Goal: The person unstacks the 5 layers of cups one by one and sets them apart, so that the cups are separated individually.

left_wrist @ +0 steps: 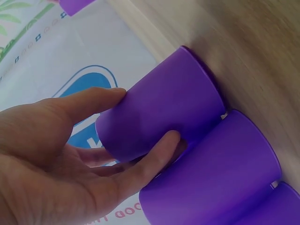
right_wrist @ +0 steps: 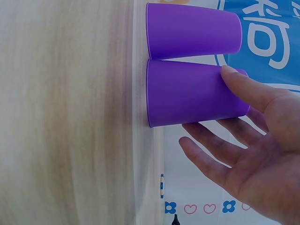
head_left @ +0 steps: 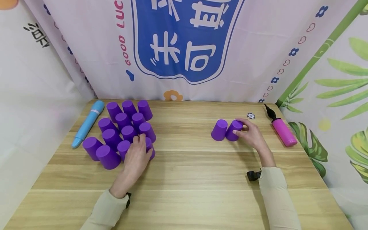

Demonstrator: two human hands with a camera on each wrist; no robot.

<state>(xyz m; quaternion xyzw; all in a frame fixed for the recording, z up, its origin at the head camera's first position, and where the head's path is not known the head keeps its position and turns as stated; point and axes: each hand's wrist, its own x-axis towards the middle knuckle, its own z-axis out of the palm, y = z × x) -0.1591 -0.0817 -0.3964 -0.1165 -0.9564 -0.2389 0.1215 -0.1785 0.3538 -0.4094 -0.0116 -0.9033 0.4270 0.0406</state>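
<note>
Several purple cups point(head_left: 120, 127) stand upside down in a tight cluster at the table's left. My left hand point(head_left: 142, 140) point(left_wrist: 145, 117) grips the cluster's front-right cup point(head_left: 150, 149) point(left_wrist: 173, 93), thumb on one side and fingers on the other; a neighbouring cup point(left_wrist: 220, 173) touches it. At the right two more upside-down purple cups stand side by side. My right hand point(head_left: 241, 127) point(right_wrist: 211, 108) touches the right-hand cup point(head_left: 232, 134) point(right_wrist: 187, 98) with its thumb, while the other fingers point(right_wrist: 206, 154) stay straight and apart from it. The left-hand cup point(head_left: 219, 130) point(right_wrist: 192, 30) is untouched.
A blue tube-shaped pump point(head_left: 87, 123) lies left of the cluster. A pink hand pump point(head_left: 283, 131) lies at the right edge, with a small round chip point(head_left: 251, 115) behind the two cups. Printed cloth walls close off the back and both sides of the wooden table point(head_left: 187, 166).
</note>
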